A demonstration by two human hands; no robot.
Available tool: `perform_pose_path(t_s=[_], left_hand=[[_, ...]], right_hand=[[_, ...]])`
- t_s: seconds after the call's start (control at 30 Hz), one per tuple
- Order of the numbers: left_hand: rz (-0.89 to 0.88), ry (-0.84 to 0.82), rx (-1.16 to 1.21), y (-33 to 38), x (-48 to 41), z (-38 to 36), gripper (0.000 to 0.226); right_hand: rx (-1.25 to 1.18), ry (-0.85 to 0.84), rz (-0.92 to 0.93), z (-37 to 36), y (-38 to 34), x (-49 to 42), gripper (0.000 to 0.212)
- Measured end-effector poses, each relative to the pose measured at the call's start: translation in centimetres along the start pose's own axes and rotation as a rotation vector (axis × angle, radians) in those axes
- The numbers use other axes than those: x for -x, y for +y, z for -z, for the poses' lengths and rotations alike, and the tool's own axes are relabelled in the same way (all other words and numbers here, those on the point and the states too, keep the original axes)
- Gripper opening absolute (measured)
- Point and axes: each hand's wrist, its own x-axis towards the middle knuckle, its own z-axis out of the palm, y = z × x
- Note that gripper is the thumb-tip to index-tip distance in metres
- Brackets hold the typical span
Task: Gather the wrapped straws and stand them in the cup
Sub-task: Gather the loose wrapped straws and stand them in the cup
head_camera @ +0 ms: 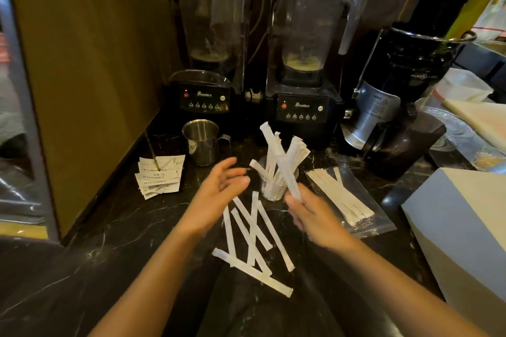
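A clear cup (pixel 273 191) stands on the dark marble counter with several white wrapped straws (pixel 269 145) leaning in it. My right hand (pixel 306 213) grips the lower end of one wrapped straw (pixel 287 172) that slants up over the cup's right side. My left hand (pixel 219 188) hovers just left of the cup, palm facing right, fingers apart, holding nothing. Several loose wrapped straws (pixel 254 238) lie crossed on the counter between my forearms.
A steel pitcher (pixel 202 142) stands behind my left hand. Paper slips (pixel 160 176) lie at the left. A clear bag of straws (pixel 345 199) lies at the right. Two blenders (pixel 301 106) and a juicer (pixel 405 95) line the back; a white box (pixel 460 227) sits right.
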Motion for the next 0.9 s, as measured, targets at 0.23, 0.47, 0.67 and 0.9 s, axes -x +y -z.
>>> perform_pose_path(t_s=[0.23, 0.47, 0.67, 0.9], left_hand=[[0.046, -0.134, 0.205, -1.2, 0.3, -1.1, 0.033], [0.122, -0.114, 0.234, -2.4, 0.3, -0.5, 0.026], [0.168, -0.072, 0.385, -3.6, -0.3, 0.1, 0.027], [0.164, -0.034, 0.401, -3.5, -1.5, 1.0, 0.029]], right_hand=[[-0.472, -0.191, -0.062, -6.6, -2.7, 0.5, 0.019], [-0.523, -0.243, -0.238, -9.3, -2.8, -0.1, 0.029], [-0.463, -0.235, -0.303, -10.5, -2.4, -1.2, 0.037], [-0.352, -0.190, -0.302, -10.6, -1.9, -2.8, 0.019]])
